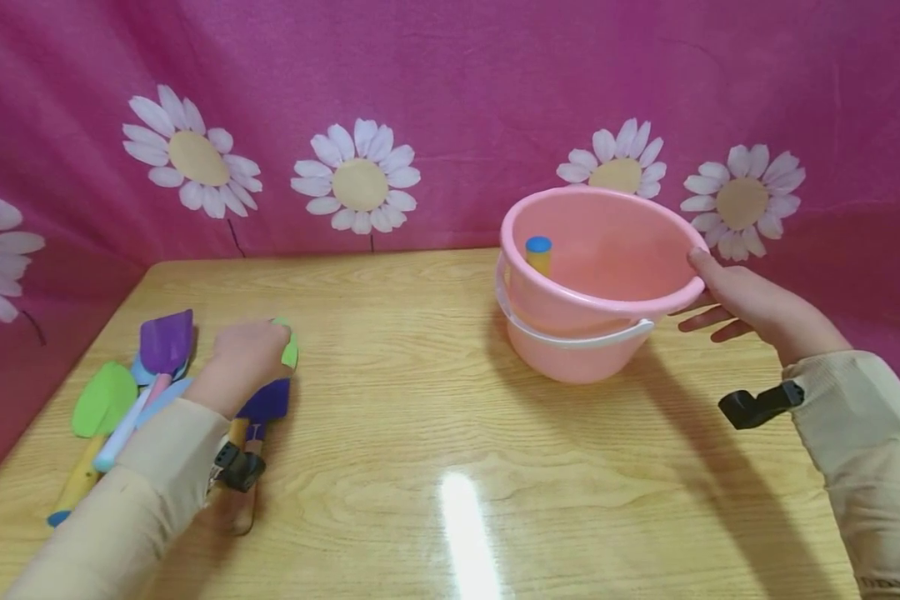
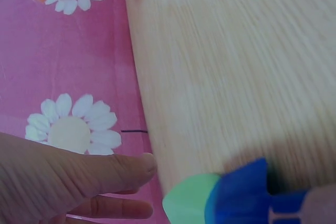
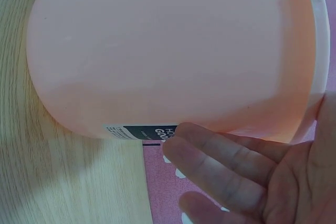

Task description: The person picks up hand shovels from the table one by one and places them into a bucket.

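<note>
My left hand (image 1: 243, 362) hovers over the toy shovels at the left, thumb and fingers apart with nothing between them in the left wrist view. Beside it show a dark blue shovel (image 1: 266, 402) and a light green blade (image 1: 291, 346), partly hidden by the hand. With my right hand (image 1: 757, 304) I hold the rim of a pink bucket (image 1: 570, 358), thumb over the edge and fingers along the outer wall. The bucket leans a little toward me, its white handle (image 1: 570, 342) hanging down in front. A yellow handle with a blue end (image 1: 538, 258) stands inside.
Further left lie a purple shovel (image 1: 167, 342), a green shovel (image 1: 105, 400) with a yellow handle, and light blue pieces, overlapping in a pile. A pink cloth (image 1: 465, 108) with white daisies hangs behind the wooden table (image 1: 390, 417) and along its left side.
</note>
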### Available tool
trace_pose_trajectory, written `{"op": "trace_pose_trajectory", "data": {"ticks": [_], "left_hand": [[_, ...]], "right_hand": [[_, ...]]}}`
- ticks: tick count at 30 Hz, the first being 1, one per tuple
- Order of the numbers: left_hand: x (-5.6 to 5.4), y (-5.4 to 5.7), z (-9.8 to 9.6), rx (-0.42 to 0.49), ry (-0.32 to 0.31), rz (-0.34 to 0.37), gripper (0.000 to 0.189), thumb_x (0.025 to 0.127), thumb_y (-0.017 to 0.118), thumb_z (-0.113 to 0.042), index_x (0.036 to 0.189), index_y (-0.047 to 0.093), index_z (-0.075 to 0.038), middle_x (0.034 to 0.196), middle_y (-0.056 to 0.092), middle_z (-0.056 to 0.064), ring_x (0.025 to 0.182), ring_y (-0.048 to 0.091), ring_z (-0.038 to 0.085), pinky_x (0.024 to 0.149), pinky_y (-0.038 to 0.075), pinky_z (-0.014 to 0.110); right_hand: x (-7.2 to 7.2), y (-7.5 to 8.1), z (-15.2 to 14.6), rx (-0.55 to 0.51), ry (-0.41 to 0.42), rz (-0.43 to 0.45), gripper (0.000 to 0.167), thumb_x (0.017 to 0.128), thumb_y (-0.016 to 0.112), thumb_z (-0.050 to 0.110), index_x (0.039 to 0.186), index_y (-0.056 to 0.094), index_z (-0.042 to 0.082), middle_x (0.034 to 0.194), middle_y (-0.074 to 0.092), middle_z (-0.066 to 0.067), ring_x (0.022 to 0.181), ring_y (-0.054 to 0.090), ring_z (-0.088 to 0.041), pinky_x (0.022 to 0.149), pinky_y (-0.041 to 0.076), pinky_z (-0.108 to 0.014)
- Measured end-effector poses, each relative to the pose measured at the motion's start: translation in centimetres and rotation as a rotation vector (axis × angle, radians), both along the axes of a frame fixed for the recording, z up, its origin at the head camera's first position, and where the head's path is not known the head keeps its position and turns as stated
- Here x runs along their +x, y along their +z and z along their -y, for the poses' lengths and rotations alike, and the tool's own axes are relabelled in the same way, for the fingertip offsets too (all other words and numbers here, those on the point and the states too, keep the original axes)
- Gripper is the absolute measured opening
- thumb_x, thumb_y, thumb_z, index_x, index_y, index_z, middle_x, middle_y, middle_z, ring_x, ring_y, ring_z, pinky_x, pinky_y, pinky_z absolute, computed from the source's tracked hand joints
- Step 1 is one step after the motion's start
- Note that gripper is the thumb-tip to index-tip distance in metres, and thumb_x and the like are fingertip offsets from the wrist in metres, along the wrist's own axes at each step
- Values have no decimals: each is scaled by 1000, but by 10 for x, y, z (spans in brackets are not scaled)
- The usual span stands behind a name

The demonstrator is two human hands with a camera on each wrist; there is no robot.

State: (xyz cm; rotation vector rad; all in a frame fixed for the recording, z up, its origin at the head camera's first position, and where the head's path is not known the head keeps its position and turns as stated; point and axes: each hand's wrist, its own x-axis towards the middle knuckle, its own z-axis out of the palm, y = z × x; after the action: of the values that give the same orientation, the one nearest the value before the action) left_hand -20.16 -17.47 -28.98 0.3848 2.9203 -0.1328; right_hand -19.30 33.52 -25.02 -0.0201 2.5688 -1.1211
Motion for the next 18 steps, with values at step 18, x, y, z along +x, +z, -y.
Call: {"op": "trace_pose_trajectory", "data": {"ticks": [18], "left_hand": [[22, -10, 22, -104, 68, 213, 31, 74, 72, -25, 83, 59, 2, 75, 57, 12, 67, 52, 26, 61, 44, 46]], "right_hand": [[-1, 2, -1, -14, -12, -2, 75, 92, 13, 55, 125, 36, -9, 108, 60, -19, 83, 64, -20, 65, 49, -41]]}}
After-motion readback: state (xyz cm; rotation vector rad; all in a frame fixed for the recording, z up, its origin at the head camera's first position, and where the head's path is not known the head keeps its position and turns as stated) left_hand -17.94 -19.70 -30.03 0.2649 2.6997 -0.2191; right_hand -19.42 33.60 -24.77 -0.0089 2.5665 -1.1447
